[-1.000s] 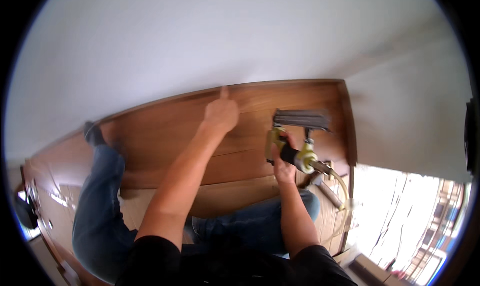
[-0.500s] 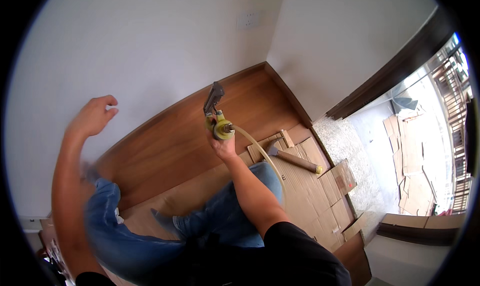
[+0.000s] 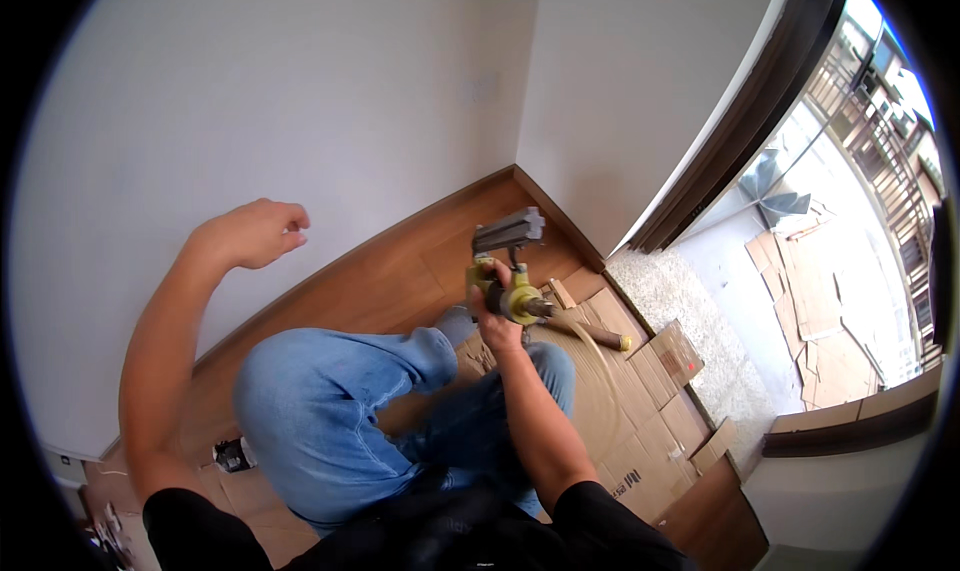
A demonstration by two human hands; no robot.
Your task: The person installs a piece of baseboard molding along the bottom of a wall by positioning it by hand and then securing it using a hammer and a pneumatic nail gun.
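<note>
My right hand (image 3: 495, 333) is wrapped round the grip of a yellow and grey air nail gun (image 3: 510, 233), held up in front of me. A pale air hose (image 3: 603, 361) runs from its fitting and curves down toward the cardboard. Behind the tool lies a claw hammer, its handle (image 3: 603, 337) showing and its head hidden. My left hand (image 3: 255, 234) hangs in the air near the white wall, holding nothing, thumb and fingers apart. Brown skirting board (image 3: 440, 211) follows the foot of the wall into the corner.
Cardboard sheets (image 3: 640, 431) cover part of the wooden floor (image 3: 400, 281). To the right is a doorway with a dark frame (image 3: 740, 101) and more cardboard (image 3: 800, 291) outside. A small black and white container (image 3: 235, 455) sits beside my bent left leg.
My right hand has moved right and a little down with the nail gun, which now points more to the right. My left hand has moved right and slightly down. My left leg has come forward.
</note>
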